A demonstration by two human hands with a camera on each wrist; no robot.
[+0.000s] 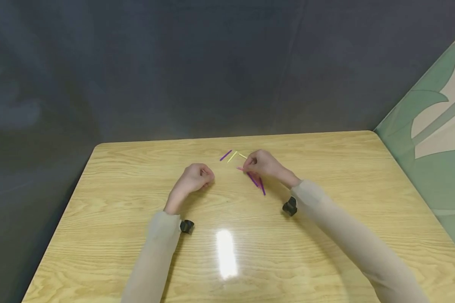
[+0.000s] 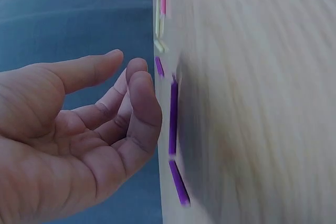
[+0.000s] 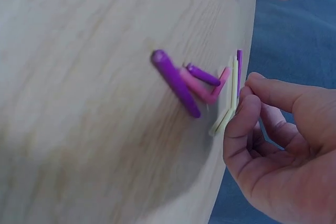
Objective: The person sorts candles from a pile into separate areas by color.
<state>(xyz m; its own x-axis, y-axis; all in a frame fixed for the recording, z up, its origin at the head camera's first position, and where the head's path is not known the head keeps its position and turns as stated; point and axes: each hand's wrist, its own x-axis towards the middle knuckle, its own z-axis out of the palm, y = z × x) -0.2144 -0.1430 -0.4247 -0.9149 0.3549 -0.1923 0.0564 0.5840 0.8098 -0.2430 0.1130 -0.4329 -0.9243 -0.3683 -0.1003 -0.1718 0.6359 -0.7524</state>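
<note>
My left hand (image 1: 199, 176) hovers low over the wooden table with its fingers loosely bent and nothing between them. In the left wrist view, two purple sticks (image 2: 173, 118) lie end to end beside those fingertips; from the head, the hand covers them. My right hand (image 1: 263, 163) is over a small group of sticks, thumb and index tips close together, with no stick visible between them. Around it lie a pink stick (image 1: 240, 168), purple sticks (image 1: 252, 179) and yellow sticks (image 3: 234, 82). Another purple stick (image 1: 226, 155) lies slanted left of the yellow ones.
The pale wooden table (image 1: 110, 198) ends at a dark curtain (image 1: 227, 71) behind it. A green and cream patterned panel (image 1: 432, 126) stands along the right. Small black cameras (image 1: 187, 227) sit at both wrists. Light glares off the table's front middle.
</note>
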